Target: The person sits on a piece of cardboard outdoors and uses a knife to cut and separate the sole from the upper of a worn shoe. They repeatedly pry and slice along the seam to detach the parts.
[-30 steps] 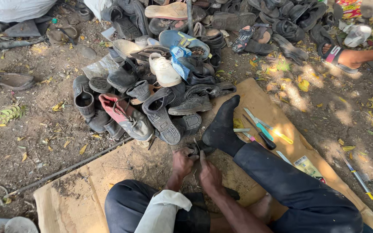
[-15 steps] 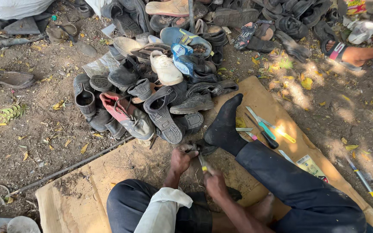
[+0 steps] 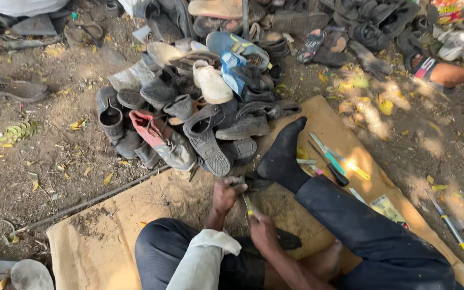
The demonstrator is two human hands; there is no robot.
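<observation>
Here we are sitting on a flat sheet of cardboard (image 3: 108, 236) laid over dirt ground, one leg stretched out with a black sock (image 3: 283, 156) on the foot. Our left hand (image 3: 225, 196) is closing around the edge of a dark shoe piece (image 3: 253, 182) lying just in front of the sock, pressing it against the cardboard. Our right hand (image 3: 263, 232) is gripping a thin tool with a yellowish handle (image 3: 248, 204), its upper end pointing toward the dark piece; whether the tip is touching it we cannot tell.

Nothing here is serving as a real container; the footwear is simply lying in a loose pile of worn shoes (image 3: 200, 107) at the cardboard's far edge. In it we are seeing a white shoe (image 3: 210, 81), a blue sandal (image 3: 234, 45) behind it, a red-lined shoe (image 3: 159, 137) toward the left, and a grey sole turned upward (image 3: 208, 142).

To the right of the sock, several hand tools (image 3: 331, 161) are lying on the cardboard, one with a teal handle and one with a yellow one. Farther right, a small flat greenish printed packet (image 3: 388, 208) is resting near the cardboard's edge. At the top right corner, a bright red and yellow wrapper (image 3: 447, 9) is showing, and another person's arm (image 3: 457, 74) is reaching in just below it.
</observation>
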